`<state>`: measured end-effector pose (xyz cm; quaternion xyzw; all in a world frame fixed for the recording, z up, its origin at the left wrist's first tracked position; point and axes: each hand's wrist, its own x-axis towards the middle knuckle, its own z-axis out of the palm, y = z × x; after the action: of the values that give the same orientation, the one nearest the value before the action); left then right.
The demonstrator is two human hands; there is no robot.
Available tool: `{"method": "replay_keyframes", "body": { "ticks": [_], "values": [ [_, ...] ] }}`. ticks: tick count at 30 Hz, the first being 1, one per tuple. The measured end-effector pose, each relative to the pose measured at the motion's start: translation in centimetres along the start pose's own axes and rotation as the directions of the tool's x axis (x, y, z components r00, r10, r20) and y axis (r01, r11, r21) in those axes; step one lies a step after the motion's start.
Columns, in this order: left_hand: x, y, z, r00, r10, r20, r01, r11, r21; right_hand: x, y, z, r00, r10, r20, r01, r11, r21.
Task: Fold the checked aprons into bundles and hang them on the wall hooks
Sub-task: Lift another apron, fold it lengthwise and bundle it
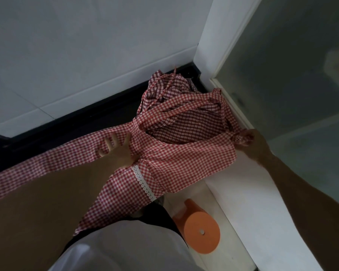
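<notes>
A red-and-white checked apron [184,159] with a white lace trim is stretched out in front of me over a dark ledge. My left hand [116,151] lies on its left part with fingers spread, pressing the cloth where a long strap runs off to the left. My right hand [250,141] grips the bunched right corner of the apron near the door frame. Behind it, a darker maroon checked apron [164,89] lies crumpled in the corner, partly under the red apron's neck strap. No wall hooks show.
White tiled wall [86,55] rises behind the black ledge [76,118]. A frosted glass door [292,75] with a white frame stands at right. An orange stool [202,231] sits on the pale floor below, by my legs.
</notes>
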<state>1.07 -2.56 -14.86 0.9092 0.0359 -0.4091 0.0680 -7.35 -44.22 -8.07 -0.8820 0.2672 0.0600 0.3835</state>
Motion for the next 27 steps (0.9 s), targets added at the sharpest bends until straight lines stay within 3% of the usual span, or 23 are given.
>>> {"method": "replay_keyframes", "body": {
  "ticks": [3, 6, 10, 12, 16, 23, 27],
  "values": [
    [-0.1, 0.0, 0.0, 1.000, -0.002, 0.011, 0.002, 1.000, 0.000, -0.8, 1.4, 2.3, 0.981, 0.186, 0.051, -0.189, 0.878, 0.440],
    [-0.1, 0.1, 0.0, 1.000, -0.007, 0.015, 0.008, 1.000, -0.008, -1.2, 2.9, 4.5, 0.922, 0.383, -0.050, -0.297, 0.787, 0.540],
    [-0.3, 0.1, 0.1, 1.000, -0.008, 0.016, 0.008, 1.000, -0.005, -2.4, 1.5, 5.5, 0.872, 0.387, 0.299, -0.489, 0.697, 0.525],
    [-0.3, 0.2, 0.0, 1.000, -0.012, 0.022, 0.012, 1.000, -0.004, -2.2, 1.2, 5.4, 0.856, 0.348, 0.383, -0.509, 0.697, 0.506],
    [-0.4, 0.2, 0.0, 1.000, -0.015, 0.027, 0.014, 1.000, 0.004, -0.3, 0.7, 4.3, 0.863, 0.426, 0.273, -0.505, 0.749, 0.429],
    [-0.4, 0.2, -0.2, 0.999, -0.011, 0.046, 0.012, 1.000, -0.009, 1.9, -3.1, -0.3, 0.902, 0.323, 0.288, -0.385, 0.901, 0.197],
    [-0.5, 0.1, -0.2, 0.999, 0.000, 0.046, 0.001, 1.000, -0.024, 3.7, -4.7, -1.0, 0.944, 0.324, 0.055, -0.324, 0.889, 0.324]
  ]
}}
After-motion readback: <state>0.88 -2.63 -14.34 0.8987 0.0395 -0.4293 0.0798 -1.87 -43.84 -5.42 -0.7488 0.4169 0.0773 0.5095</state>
